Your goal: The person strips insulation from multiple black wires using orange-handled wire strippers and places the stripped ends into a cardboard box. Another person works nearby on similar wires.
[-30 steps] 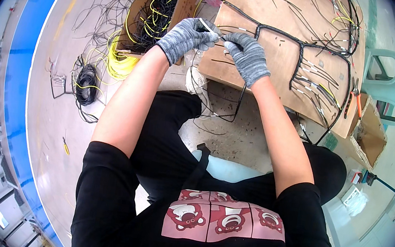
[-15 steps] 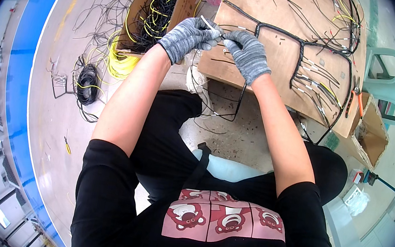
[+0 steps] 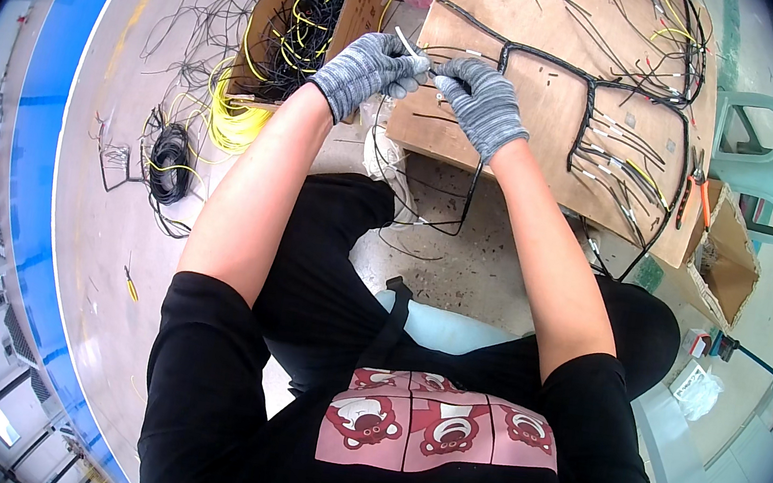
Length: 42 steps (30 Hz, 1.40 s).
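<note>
Head view: gloved left hand (image 3: 367,73) pinches white strip (image 3: 405,42), free end jutting up past fingertips. Gloved right hand (image 3: 487,105) curled just beside, fingertips nearly meeting left's; cannot tell what they grasp. Fingers work at left end of wooden board (image 3: 551,111), probably because short wires (image 3: 438,118) lie there. Black wire bundle (image 3: 552,63) ahead and right of fingers, branches fanned out, presumably keeping ends apart. Orange-handled pliers (image 3: 704,202) farther right; carton (image 3: 364,16) left of fingers, seemingly containing loose wire tangle (image 3: 309,33).
</note>
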Available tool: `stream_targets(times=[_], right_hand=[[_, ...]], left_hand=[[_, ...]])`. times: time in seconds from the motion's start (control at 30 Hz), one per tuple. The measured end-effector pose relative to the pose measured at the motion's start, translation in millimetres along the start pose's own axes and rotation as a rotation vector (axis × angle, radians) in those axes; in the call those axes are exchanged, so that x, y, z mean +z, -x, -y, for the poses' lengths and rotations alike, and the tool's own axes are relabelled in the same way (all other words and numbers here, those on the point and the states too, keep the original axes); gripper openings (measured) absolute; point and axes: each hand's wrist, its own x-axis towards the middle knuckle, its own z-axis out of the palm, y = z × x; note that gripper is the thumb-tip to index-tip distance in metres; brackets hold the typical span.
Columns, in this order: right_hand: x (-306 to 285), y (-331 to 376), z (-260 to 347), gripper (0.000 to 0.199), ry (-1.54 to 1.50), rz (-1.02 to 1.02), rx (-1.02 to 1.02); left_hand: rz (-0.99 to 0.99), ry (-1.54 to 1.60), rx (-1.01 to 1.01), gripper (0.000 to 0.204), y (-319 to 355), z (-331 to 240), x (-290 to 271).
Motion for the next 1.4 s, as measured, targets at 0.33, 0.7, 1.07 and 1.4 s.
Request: stream_targets(times=[0.33,0.7,1.07,1.4], right_hand=[[2.3,0.1,-5.0,0.017,-0.134,0.009,0.116],[4.7,-2.6,-6.0,0.019,-0.242,-0.014,0.077],[7.4,-16.1,-0.2,0.019,-0.061,0.044,-0.067],[0.2,-8.3,5.7,0.017,-0.182,0.057,0.011]], left_hand=[[-0.032,-0.178,0.182,0.017,3.3,-5.2,4.1],[-0.096,-0.206,0.154,0.010,1.0,-6.4,2.4],[-0.278,-0.402,0.140,0.010,-12.5,4.2,6.6],[-0.631,-0.429,0.340,0.012,-10.4,15.6,-58.7]])
